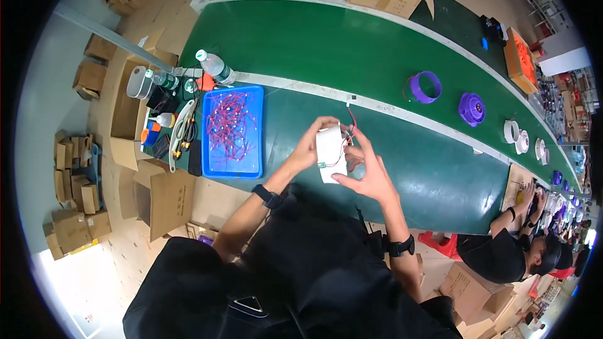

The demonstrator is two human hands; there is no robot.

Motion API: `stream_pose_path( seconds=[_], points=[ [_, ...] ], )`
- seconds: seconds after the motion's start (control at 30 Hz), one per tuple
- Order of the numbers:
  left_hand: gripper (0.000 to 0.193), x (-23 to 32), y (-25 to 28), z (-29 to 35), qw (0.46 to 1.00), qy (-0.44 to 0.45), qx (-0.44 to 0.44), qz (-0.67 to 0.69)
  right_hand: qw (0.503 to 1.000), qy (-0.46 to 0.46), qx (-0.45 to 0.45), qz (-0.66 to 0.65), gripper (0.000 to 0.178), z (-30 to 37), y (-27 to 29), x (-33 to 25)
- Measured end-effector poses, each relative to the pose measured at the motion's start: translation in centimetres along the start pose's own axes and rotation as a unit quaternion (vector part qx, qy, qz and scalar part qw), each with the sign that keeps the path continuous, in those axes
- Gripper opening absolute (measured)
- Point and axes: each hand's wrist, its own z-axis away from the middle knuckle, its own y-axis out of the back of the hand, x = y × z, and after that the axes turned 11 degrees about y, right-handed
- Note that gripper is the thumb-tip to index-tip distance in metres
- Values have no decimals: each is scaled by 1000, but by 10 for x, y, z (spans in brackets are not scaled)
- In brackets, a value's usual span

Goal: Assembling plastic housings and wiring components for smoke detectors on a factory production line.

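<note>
One white piece sits at the clock's centre (12 taken as straight away from the person), held up over the near green counter. Left hand, at 9 o'clock: half curled, gripping the piece along its left and far edges. Right hand, at 4 o'clock: partly open, thumb against the near right corner, fingers raised beside the wiring. Whether they pinch any of it, cannot tell.

On the piece: small green circuit board towards 7 o'clock, fixed or loose unclear. Red and dark leads loop along the right edge; one red run reaches a pale plug at 1 o'clock.

Stage, judged: partway. Wiring and board are together at the piece; the leads stand loose, not yet laid flat, and the plug end is joined to nothing visible.

Between 9 and 10 o'clock, blue tray with a heap of loose wires; plenty of stock left, it seems. Farther, at 10, a clear bottle.

Beyond the pale rail, on the far green strip: purple ring at 2 o'clock, purple housing between 2 and 3, neither joined to the piece.
</note>
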Motion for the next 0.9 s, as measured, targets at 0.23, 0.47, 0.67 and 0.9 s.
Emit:
stream_pose_path(
  seconds=[0.23,0.47,0.67,0.9],
  points=[
    [56,13,20,-11,997,-78,-2,27,999,-6,-13,43,100,1,-1,7],
    [48,2,28,-1,998,-22,11,-57,998,-30,54,-6,70,2,0,22],
    [46,-13,44,19,987,127,-59,-81,994,-92,50,-37,40,13,4,45],
    [44,-51,77,16,941,338,10,-27,986,-131,-11,102,30,30,6,77]
  ],
)
